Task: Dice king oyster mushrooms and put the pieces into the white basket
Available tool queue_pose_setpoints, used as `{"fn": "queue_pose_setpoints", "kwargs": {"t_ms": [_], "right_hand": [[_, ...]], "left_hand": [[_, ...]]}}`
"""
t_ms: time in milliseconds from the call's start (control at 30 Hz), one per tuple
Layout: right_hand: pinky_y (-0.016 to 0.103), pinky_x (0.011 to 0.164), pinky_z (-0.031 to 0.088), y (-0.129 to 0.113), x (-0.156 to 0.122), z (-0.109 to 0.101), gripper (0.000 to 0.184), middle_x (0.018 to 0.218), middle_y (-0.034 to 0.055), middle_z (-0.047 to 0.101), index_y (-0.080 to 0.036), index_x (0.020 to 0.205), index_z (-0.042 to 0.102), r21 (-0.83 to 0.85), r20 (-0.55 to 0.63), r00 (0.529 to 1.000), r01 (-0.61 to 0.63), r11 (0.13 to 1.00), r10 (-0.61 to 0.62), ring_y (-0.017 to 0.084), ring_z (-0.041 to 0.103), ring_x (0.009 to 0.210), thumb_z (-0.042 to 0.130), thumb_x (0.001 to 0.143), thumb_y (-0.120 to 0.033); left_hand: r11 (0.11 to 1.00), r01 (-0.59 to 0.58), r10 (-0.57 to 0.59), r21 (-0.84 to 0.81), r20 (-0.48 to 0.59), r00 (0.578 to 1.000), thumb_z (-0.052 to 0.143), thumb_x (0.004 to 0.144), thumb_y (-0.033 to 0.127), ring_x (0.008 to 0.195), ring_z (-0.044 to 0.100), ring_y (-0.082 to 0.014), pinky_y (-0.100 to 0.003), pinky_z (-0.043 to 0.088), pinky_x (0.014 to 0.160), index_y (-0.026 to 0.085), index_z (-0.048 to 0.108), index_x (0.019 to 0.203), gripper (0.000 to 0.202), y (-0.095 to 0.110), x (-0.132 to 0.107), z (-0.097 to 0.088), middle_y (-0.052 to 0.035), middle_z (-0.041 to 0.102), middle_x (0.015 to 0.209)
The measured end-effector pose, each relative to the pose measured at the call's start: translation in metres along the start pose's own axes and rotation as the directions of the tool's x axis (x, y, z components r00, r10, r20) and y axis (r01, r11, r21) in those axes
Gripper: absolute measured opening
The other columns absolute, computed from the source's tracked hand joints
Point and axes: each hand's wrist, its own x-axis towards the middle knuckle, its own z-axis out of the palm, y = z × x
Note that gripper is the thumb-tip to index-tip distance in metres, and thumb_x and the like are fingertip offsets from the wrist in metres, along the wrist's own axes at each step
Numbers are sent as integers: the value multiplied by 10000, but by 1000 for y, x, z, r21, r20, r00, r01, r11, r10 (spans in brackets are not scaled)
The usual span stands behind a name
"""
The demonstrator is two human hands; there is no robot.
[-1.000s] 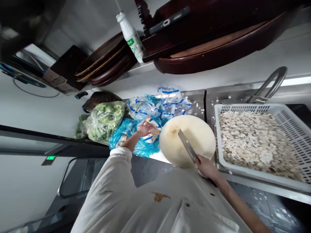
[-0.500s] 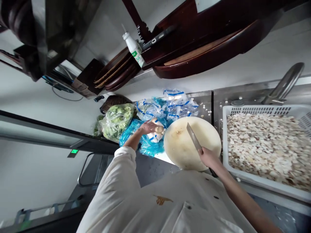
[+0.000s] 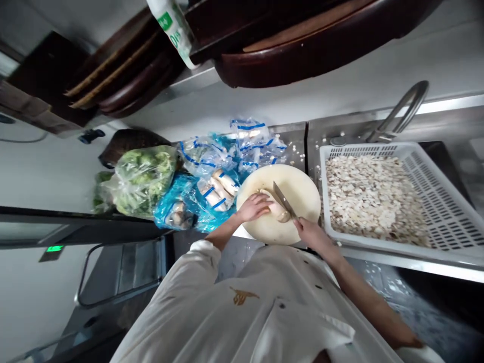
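On the round cutting board (image 3: 257,232) lies a thick pale king oyster mushroom (image 3: 279,210). My left hand (image 3: 255,206) is closed over its left side and holds it against the board. My right hand (image 3: 309,233) grips a kitchen knife (image 3: 283,198) by the handle; its blade points up and to the left, right beside the mushroom's right side. More king oyster mushrooms (image 3: 216,194) show in an open clear bag with blue stripes, left of the board.
A white plastic basket (image 3: 446,201) with many chopped pieces stands at right under a curved faucet (image 3: 403,113). Bagged green vegetables (image 3: 145,174) sit at left by blue plastic bags (image 3: 176,194). Crumpled striped bags (image 3: 253,141) lie behind the board. A dark wooden tub (image 3: 287,65) overhangs from a shelf.
My left hand has brought a mushroom from the bag onto the board. The knife has come down beside it. The view has shifted closer and to the right.
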Motion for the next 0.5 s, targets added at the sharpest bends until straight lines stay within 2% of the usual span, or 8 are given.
{"fn": "queue_pose_setpoints", "kwargs": {"t_ms": [67, 200, 367, 500], "right_hand": [[287, 750, 398, -2, -16, 5, 433, 1030, 132, 795, -190, 1093, 667, 0, -15, 999, -28, 1000, 28, 235, 752, 983, 318, 1161, -436], [279, 730, 387, -18, -31, 9, 450, 1009, 121, 792, -200, 1081, 661, -58, -16, 999, -47, 997, 46, 231, 752, 959, 297, 1163, -451], [277, 707, 370, -41, -37, -3, 456, 984, 122, 784, -206, 1049, 658, -110, -10, 999, -35, 993, 34, 228, 738, 926, 294, 1160, -457], [300, 681, 361, -61, -51, -16, 492, 927, 134, 754, -207, 1061, 662, -101, -59, 995, -89, 991, 84, 236, 707, 858, 258, 1154, -471]], "left_hand": [[997, 35, -43, -75, -106, 993, 562, 1065, 497, 1488, 479, -285, -510, 414, 1246, 304, 599, 1504, 481, 2, -9, 20, -118, 578, 1516], [989, 3, -29, -147, -174, 984, 671, 971, 630, 1480, 479, -317, -544, 402, 1260, 259, 636, 1440, 600, -4, -17, 45, -146, 589, 1489], [981, -43, 6, -191, -190, 982, 758, 855, 717, 1394, 538, -332, -554, 404, 1245, 265, 730, 1247, 599, -20, -16, 56, -131, 672, 1338], [965, -41, -6, -259, -179, 984, 720, 904, 671, 1418, 511, -331, -553, 381, 1254, 270, 714, 1279, 549, -22, -14, 56, -129, 650, 1378]]}}
